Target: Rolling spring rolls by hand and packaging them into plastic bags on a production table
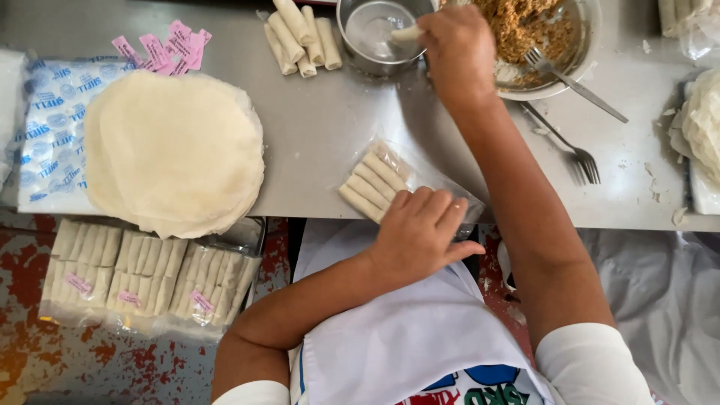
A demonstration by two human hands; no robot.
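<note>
My right hand [456,46] is at the top centre of the frame, its fingers pinched on one pale spring roll [407,33], whose end dips over the small steel bowl [352,46]. My left hand [417,229] lies lower, just below centre, fingers spread loosely and pressed flat on the near end of a clear bag [420,178]; they clamp nothing. Inside that bag, just up and left of my left fingertips, a row of rolls [369,186] sits side by side at the edge of the grey tabletop [322,135].

Just right of my right hand stands a larger steel bowl of brown filling [525,30] with a fork [574,81] leaning on its rim. A second fork [562,142] lies on the tabletop below it, just beside my right forearm. Left of the small bowl is a loose pile of finished rolls [301,36]. Further left I see pink paper tags [166,46], then a round stack of wrappers [172,150] resting on a printed blue-and-white bag [49,127]. At lower left, sealed packs of rolls [146,274] lie in a tray below the tabletop edge.
</note>
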